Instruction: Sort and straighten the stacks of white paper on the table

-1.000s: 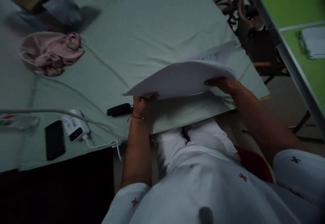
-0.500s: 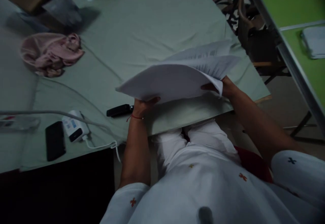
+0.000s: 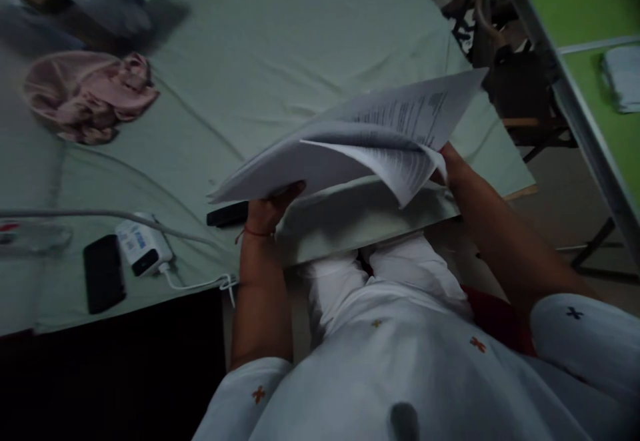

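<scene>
Item: one sheaf of papers (image 3: 280,167), white, loose-leaved, printed text showing on the upper sheets, held slantwise over the near side of the desk (image 3: 310,41), in front of the seated person; from where I stand I cannot tell whether any of it touches the cloth. One leaf (image 3: 395,171) curls toward the person, its corner hanging below the rest. Left hand (image 3: 273,209): grip clamped on the sheaf's near edge, thumb on the face toward the person; red bracelet (image 3: 257,232) at the wrist. Right hand (image 3: 447,166): grip closed on the right-hand end of the sheets — fingers mostly hidden by the paper. Beside the left hand, partly covered: a slim black object (image 3: 225,215), kind uncertain. Farther left: a white device (image 3: 144,244) with a white cable (image 3: 200,285), and just beside it a black phone (image 3: 103,274). A grey cable (image 3: 100,213) runs across the white device. Beyond these, a crumpled pink cloth (image 3: 95,94); behind that, a translucent plastic bag (image 3: 107,1). Off to the right, apart — a chair (image 3: 520,87) and a green surface (image 3: 590,1) bearing a folded white item (image 3: 624,77).
</scene>
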The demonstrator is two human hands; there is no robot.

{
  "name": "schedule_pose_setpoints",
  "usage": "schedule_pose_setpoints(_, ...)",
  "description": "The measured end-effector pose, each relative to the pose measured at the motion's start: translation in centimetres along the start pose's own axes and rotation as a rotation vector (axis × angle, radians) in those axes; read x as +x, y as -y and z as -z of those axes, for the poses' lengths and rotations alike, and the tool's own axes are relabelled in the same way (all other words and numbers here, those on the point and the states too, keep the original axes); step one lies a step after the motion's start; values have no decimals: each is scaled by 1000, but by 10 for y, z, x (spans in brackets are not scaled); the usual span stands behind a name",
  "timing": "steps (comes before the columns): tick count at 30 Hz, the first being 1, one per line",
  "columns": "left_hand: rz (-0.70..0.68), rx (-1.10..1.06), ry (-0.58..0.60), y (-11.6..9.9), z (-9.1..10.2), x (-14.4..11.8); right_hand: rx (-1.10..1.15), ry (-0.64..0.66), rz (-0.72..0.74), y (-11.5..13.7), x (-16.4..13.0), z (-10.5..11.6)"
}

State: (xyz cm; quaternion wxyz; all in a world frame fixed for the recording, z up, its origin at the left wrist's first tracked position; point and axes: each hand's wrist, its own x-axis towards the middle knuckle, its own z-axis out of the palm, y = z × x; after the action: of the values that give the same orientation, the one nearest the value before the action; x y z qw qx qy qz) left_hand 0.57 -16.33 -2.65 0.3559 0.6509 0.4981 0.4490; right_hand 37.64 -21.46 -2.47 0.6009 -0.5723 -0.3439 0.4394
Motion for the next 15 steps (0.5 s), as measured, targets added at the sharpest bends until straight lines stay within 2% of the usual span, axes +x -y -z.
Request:
schedule_pose_setpoints(3,-10,170,154,3,6,8,75,244,-199,7,-1,-1)
schedule_pose_setpoints(5,-8,216,215,6,6,10,72,306,-268,9,-4,-1)
schedule_pose_setpoints(7,-12,212,199,7,3,9,-10,290,-233,11,-9,2)
schedule_pose_setpoints(11,52,100,103,3,-8,1,-260,245,-66,16,-18,9)
schedule_pose_setpoints(15,144,-86,115,1,-21,-3,-297,229,-59,16,-18,8)
